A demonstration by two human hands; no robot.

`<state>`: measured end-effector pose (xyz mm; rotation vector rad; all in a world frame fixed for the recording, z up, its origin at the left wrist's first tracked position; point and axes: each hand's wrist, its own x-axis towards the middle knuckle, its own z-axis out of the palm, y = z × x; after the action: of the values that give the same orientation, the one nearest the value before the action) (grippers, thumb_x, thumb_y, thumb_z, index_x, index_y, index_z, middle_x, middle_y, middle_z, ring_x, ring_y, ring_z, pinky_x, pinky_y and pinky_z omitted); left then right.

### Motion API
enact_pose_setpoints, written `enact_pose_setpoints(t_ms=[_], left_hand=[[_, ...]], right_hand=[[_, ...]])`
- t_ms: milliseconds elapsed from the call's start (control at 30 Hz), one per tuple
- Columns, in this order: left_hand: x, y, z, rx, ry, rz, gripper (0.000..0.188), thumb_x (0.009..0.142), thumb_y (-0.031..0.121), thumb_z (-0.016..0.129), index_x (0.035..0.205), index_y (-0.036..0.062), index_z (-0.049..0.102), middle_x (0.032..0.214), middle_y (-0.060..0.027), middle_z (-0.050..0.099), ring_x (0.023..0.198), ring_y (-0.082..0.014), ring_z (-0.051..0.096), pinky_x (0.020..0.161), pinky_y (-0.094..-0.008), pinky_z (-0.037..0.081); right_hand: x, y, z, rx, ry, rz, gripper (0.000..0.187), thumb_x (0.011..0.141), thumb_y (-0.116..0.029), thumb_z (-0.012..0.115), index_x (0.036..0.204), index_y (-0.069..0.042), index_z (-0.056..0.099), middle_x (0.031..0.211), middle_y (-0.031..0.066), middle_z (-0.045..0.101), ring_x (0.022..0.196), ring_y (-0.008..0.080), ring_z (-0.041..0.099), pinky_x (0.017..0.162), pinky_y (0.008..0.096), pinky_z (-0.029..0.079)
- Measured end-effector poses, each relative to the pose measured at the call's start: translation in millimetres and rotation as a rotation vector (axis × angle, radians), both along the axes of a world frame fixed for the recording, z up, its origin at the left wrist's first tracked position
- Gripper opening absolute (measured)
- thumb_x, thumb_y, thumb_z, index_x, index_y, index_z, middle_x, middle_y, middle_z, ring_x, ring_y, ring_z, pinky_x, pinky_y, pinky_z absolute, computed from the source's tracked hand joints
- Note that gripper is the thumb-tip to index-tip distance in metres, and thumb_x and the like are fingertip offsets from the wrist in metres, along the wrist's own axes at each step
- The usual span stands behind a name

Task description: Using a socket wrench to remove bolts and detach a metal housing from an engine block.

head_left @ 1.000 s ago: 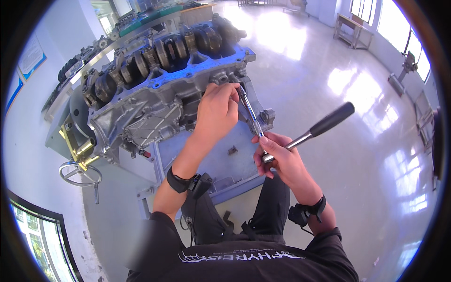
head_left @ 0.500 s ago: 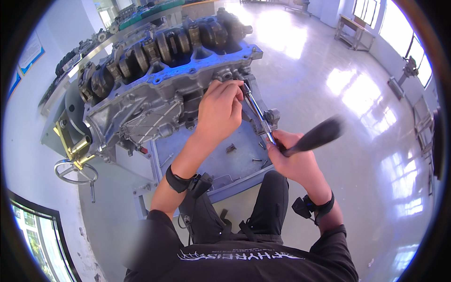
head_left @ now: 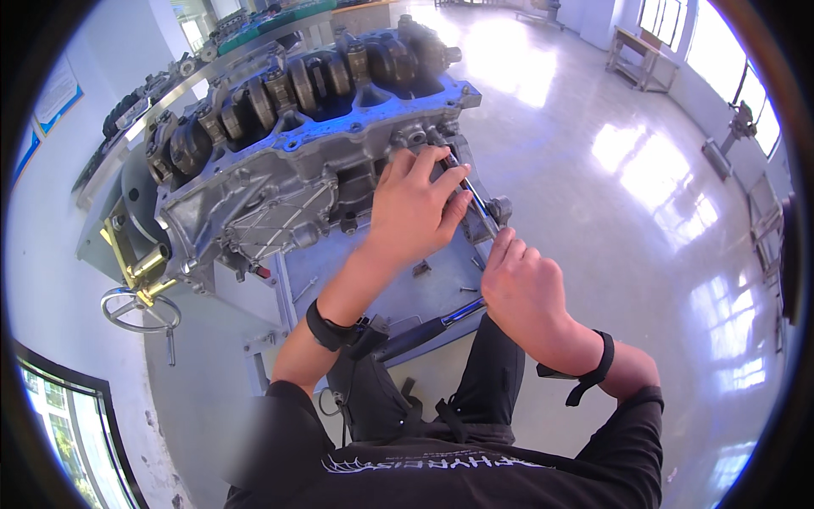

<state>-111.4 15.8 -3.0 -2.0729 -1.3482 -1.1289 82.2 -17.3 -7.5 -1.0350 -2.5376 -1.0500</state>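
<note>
A: Where is the ratchet wrench (head_left: 465,312)?
B: Below the engine block (head_left: 280,199), over the near edge of the tray (head_left: 398,297). Its black grip points toward the lower left and passes just beside the left wrist strap (head_left: 329,327).

A: And the right hand (head_left: 527,290)?
B: Closed around the head end of the wrench, covering it. A shiny extension bar (head_left: 482,206) slants up from that fist toward the block.

A: Where does the bar end?
B: At the block's near side, close to its right corner. The very tip is hidden by fingers.

A: Is the left hand (head_left: 414,208) gripping it?
B: I can't tell. It is half curled, with fingertips lying over the bar's upper part and the thumb just beside it.

A: What else lies about?
B: A small brown piece (head_left: 421,268) lies in the tray, with a bolt (head_left: 468,289) toward its right edge. The dark crankshaft (head_left: 320,83) sits along the block's top, and a handwheel (head_left: 140,310) stands off the block's left end, low down.
</note>
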Motion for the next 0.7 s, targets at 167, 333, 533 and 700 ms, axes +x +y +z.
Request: enact_pose_setpoints(t_ms=[167,333,533,700], left_hand=[[7.3,3.4,-5.1,0.040,-0.013,0.048,0.025,0.079,0.026,0.073,0.100,0.0127,0.069,0.111,-0.0088,0.058,0.091,-0.0307,0.053,0.078,-0.0409,0.045],[8.3,6.5,-7.0,0.009,-0.052,0.078,0.025,0.080,0.033,0.073,0.095,0.0135,0.068,0.111,-0.0087,0.057,0.092,-0.0314,0.052,0.078,-0.0430,0.043],[7.9,4.2,-4.8,-0.010,-0.030,0.082,0.024,0.082,0.035,0.072,0.094,0.0146,0.068,0.111,-0.0096,0.056,0.094,-0.0328,0.052,0.079,-0.0442,0.042],[11.9,4.0,-6.4,-0.007,-0.029,0.109,0.024,0.082,0.035,0.071,0.095,0.0150,0.067,0.114,-0.0103,0.055,0.097,-0.0336,0.051,0.080,-0.0452,0.042]], right_hand=[[6.5,3.3,-2.4,-0.397,0.240,-0.013,0.051,0.073,-0.013,0.068,0.114,0.012,0.051,0.071,0.0083,0.055,0.052,0.0199,0.058,0.044,0.0312,0.042],[10.8,3.2,-0.9,-0.611,0.628,0.129,0.045,0.081,-0.023,0.071,0.109,0.006,0.051,0.069,0.0134,0.060,0.058,0.0259,0.064,0.050,0.0375,0.046],[28.0,17.7,0.0,-1.552,1.247,0.130,0.044,0.095,-0.041,0.058,0.107,0.001,0.054,0.065,0.0104,0.062,0.051,0.0235,0.061,0.043,0.0287,0.043],[31.0,34.4,-43.9,-2.507,1.905,0.666,0.058,0.100,-0.048,0.037,0.115,0.005,0.053,0.071,0.0162,0.060,0.048,0.0187,0.054,0.040,0.0270,0.040]])
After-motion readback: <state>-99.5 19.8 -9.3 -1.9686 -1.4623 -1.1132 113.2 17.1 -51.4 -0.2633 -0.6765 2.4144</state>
